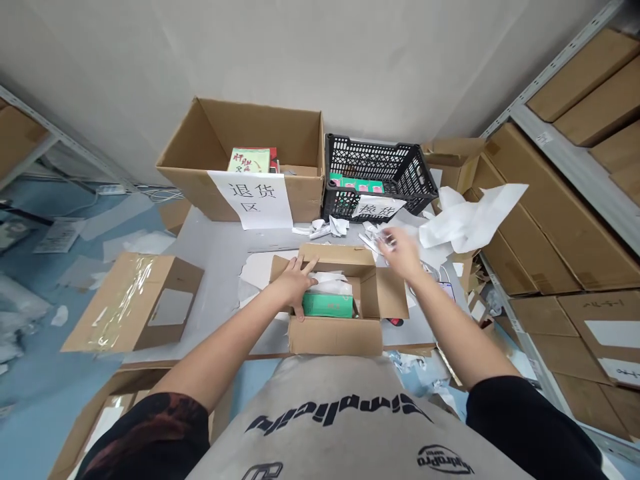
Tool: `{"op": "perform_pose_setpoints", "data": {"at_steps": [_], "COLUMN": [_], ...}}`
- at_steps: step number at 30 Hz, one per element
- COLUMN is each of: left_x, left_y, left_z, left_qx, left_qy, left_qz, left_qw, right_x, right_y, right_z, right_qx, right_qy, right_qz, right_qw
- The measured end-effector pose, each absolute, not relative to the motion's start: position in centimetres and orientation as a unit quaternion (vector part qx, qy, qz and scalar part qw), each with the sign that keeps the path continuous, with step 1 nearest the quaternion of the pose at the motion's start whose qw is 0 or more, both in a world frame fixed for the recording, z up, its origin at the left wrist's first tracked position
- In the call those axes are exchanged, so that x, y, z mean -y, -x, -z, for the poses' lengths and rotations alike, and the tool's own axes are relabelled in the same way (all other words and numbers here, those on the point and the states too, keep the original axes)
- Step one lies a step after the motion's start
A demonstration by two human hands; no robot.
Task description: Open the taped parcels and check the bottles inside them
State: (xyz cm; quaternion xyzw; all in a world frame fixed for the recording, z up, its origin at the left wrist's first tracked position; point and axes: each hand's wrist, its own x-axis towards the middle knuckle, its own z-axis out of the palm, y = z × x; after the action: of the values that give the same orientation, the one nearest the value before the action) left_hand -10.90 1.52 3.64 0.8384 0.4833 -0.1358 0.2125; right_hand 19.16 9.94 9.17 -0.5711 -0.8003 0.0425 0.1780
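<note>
In front of me on the table stands an open cardboard box (335, 337) with its flaps folded out. Inside it lies a green box (328, 305), with white paper (330, 283) behind it. My left hand (295, 283) rests on the left side of the cardboard box, fingers spread. To the right of the box, my right hand (400, 250) has its fingers closed around crumpled white paper (386, 241), slightly blurred. More crumpled paper (330, 228) lies behind the box.
At the back stand a large cardboard carton (185, 190) with a paper sign and a black plastic crate (430, 183) holding green boxes. A taped carton (125, 300) sits at left. Large white paper (470, 217) lies at right, near shelves with cartons (525, 220).
</note>
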Motion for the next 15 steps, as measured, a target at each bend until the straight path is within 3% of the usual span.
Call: {"op": "perform_pose_setpoints", "data": {"at_steps": [1,4,6,10,15], "left_x": [-1.6,-1.7,-1.7,-1.4,-1.0], "left_y": [10.9,10.9,10.9,10.9,11.1], "left_z": [-3.6,-3.8,-4.0,-4.4,-4.2], "left_qx": [-0.484,-0.482,-0.48,-0.482,-0.486], "left_qy": [-0.837,-0.837,-0.838,-0.837,-0.838], "left_qz": [0.139,0.145,0.147,0.154,0.137], "left_qw": [0.212,0.213,0.215,0.206,0.207], "right_x": [-8.4,-4.8,-3.4,-3.0,-4.2], "right_y": [-17.3,-12.9,-11.2,-10.0,-10.2], "right_z": [-7.8,-3.2,-0.6,2.1,2.1], "right_qx": [0.834,0.933,0.935,0.926,0.921], "right_qy": [0.529,0.3,0.251,0.26,0.288], "right_qz": [-0.074,-0.157,-0.148,-0.11,-0.083], "right_qw": [0.139,-0.122,-0.204,-0.252,-0.248]}}
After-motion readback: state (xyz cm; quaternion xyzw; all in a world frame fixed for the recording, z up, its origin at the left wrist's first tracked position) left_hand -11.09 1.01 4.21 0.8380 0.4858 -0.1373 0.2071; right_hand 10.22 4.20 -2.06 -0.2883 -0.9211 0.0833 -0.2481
